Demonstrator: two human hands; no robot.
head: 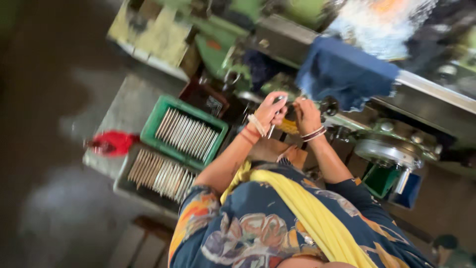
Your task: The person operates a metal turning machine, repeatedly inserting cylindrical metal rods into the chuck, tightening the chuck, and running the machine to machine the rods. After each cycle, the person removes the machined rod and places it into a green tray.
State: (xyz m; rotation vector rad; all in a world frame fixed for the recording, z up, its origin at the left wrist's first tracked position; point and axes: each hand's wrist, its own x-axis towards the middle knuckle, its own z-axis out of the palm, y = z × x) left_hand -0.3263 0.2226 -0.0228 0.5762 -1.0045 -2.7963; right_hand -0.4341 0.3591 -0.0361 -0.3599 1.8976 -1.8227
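A small metal piece (278,100) sits pinched in my left hand (270,110), grip clamped on it, raised before the machine (391,144). My right hand (306,115) is just beside it, fingers curled; I cannot tell what its grip closes on. Left of my arm, a green crate (157,116) and a grey tray (124,181) hold rows of metal rods (187,133) on the table (116,111).

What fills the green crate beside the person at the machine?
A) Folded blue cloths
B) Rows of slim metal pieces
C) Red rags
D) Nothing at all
B: the green crate holds rows of slim silvery metal pieces laid side by side; the red rag lies outside it.
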